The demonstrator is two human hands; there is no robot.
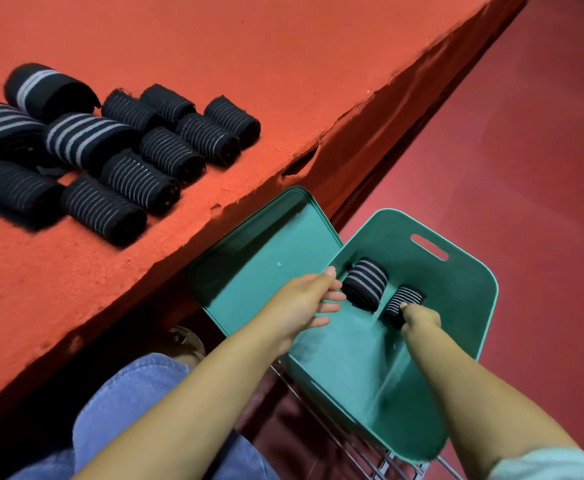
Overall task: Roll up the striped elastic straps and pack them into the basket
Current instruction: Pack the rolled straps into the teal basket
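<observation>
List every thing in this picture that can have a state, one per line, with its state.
basket: open, tilted, holding two rolls
wide-striped roll: rolled, inside basket
thin-striped roll: rolled, held by right hand
left hand: gripping basket rim
rolls on table: rolled, unpacked

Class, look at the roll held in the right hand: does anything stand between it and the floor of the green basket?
Nothing visible does. The right hand grips a thin-striped roll already inside the green basket, low over bare floor. The broad-striped roll lies beside it, not under it. The left hand holds the basket's near rim.
</observation>
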